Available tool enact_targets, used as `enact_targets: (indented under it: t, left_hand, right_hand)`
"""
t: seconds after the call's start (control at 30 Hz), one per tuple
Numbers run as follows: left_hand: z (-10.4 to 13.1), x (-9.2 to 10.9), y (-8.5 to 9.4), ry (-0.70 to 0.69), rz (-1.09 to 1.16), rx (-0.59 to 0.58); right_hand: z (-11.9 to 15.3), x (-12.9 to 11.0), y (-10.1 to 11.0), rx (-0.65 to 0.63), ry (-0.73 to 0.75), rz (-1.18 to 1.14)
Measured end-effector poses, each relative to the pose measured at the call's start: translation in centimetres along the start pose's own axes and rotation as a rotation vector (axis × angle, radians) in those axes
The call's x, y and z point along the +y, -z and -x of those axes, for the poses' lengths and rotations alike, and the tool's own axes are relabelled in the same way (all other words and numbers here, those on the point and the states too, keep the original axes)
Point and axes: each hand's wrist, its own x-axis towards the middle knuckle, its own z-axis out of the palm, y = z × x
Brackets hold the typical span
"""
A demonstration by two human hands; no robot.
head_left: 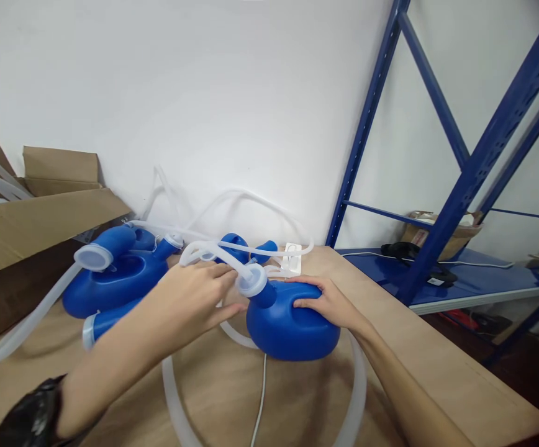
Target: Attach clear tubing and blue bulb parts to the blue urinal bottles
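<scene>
A blue plastic bottle [292, 326] lies on the wooden table [441, 366]. My right hand [328, 301] rests flat on its top, pressing it down. My left hand [195, 298] reaches to the bottle's neck, fingers closed around the translucent white cap [252, 280] and the clear tube [213, 248] joined to it. The tube loops away behind the bottle and around its base.
More blue bottles with white caps [115, 276] and tubes lie at the left, beside an open cardboard box [31, 217]. A white power strip [292, 257] sits by the wall. Blue metal shelving [456, 180] stands at the right, holding a black cable and a box.
</scene>
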Motion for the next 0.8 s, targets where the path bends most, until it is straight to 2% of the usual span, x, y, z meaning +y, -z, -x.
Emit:
enact_targets:
  t: [0.1, 0.17, 0.27, 0.37, 0.57, 0.8]
  left_hand:
    - [-1.0, 1.4, -3.2, -0.026, -0.112, 0.080]
    - [-1.5, 2.0, -5.9, -0.021, -0.144, 0.250]
    - [-1.8, 2.4, -9.6, 0.078, -0.112, 0.529]
    - [-1.7, 2.3, -11.9, 0.137, -0.023, 0.627]
    - [-1.1, 1.0, -13.5, 0.077, 0.109, 0.738]
    - [-0.9, 0.6, -13.7, 0.141, 0.250, 0.675]
  right_hand:
    - [-0.2, 0.1, 0.0, 0.048, -0.002, 0.016]
    - [-0.3, 0.2, 0.1, 0.080, -0.009, 0.031]
    - [-0.3, 0.4, 0.2, 0.113, -0.018, 0.045]
    - [-0.3, 0.5, 0.2, 0.110, -0.020, 0.055]
    - [-0.6, 0.5, -0.2, 0.080, -0.005, 0.106]
    - [-1.0, 0.3, -0.3, 0.077, -0.020, 0.110]
